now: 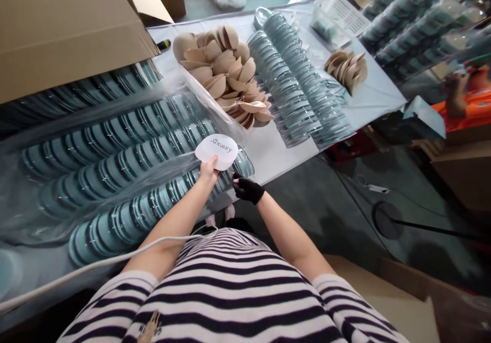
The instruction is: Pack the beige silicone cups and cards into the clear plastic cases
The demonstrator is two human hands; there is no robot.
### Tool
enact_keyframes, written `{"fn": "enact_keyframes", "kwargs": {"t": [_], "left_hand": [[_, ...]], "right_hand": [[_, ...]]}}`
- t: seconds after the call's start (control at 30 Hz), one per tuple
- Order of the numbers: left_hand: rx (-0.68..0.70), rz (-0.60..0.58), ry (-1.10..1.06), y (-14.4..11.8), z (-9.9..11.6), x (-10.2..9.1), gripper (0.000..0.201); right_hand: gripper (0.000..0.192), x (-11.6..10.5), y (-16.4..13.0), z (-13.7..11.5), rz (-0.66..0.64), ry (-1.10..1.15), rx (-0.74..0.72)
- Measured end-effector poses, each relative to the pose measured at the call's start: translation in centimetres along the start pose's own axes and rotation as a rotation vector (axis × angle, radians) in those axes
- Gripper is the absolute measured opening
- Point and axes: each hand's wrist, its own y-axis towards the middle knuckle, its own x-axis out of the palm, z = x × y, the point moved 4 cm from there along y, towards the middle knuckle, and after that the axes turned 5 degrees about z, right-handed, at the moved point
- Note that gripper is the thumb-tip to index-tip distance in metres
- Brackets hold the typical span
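My left hand (208, 172) pinches a round white disc (217, 151) printed with "sbeauty", holding it up over the table edge. My right hand (247, 188), in a black glove, closes on the end of a row of teal round cases (241, 162) lying in clear plastic. The two hands are close together, the disc just above the gloved hand. Long rows of the same teal cases (115, 174) stretch to the left under plastic wrap.
A pile of beige sponge puffs (226, 77) lies on the white table (276, 151), with more rows of teal cases (295, 87) and a smaller puff pile (346, 67) behind. A cardboard box flap (65, 26) overhangs the left. A white cable (115, 258) crosses my striped shirt.
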Motion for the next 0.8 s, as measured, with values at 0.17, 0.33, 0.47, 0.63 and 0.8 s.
{"fn": "enact_keyframes", "kwargs": {"t": [0.17,0.33,0.47,0.63,0.8], "left_hand": [[0.028,0.044,0.039,-0.5,0.1,0.3,0.047],[0.069,-0.135,0.077,-2.5,0.0,-0.5,0.038],[0.081,-0.129,0.135,-3.8,-0.7,-2.5,0.034],[0.023,-0.142,0.149,-4.1,-0.4,-3.7,0.033],[0.137,-0.106,-0.017,-2.4,3.6,-3.6,0.050]], "right_hand": [[0.037,-2.7,-0.6,-3.3,0.271,-0.230,-0.090],[0.055,-4.9,-2.4,-7.8,0.757,-0.535,-0.380],[0.059,-0.8,-3.8,-8.3,0.736,-0.844,-0.568],[0.052,0.1,-4.5,-6.4,0.751,-0.782,-0.294],[0.046,-1.9,-8.9,-1.5,0.821,-0.878,-0.248]]}}
